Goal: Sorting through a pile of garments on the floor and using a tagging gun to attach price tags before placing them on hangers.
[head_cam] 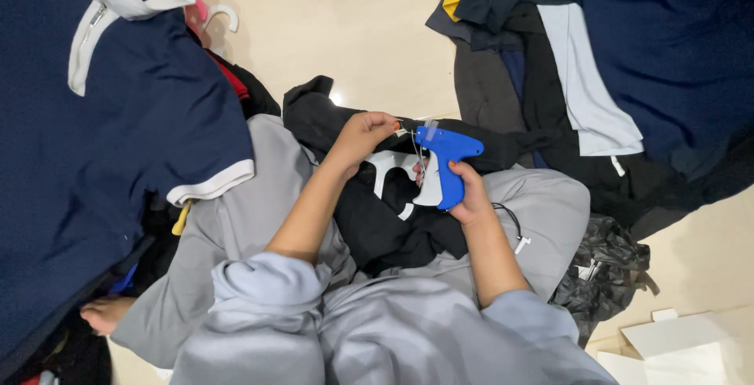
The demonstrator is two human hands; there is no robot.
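The blue tagging gun (pixel 446 166) looks light and rigid (sharp needle up front); the right hand (pixel 471 196) grips its handle, while the left hand (pixel 363 135) pinches soft black garment (pixel 377 224).

Floor (pixel 369 31) is glossy cream tile, with a small bright glare spot near the middle. Clothing heaps cover both sides: navy garments (pixel 94 157) left, a dark navy, black and grey pile (pixel 620 63) upper right. Crumpled black plastic bag (pixel 605 267) and white cardboard pieces (pixel 675 346) sit lower right.
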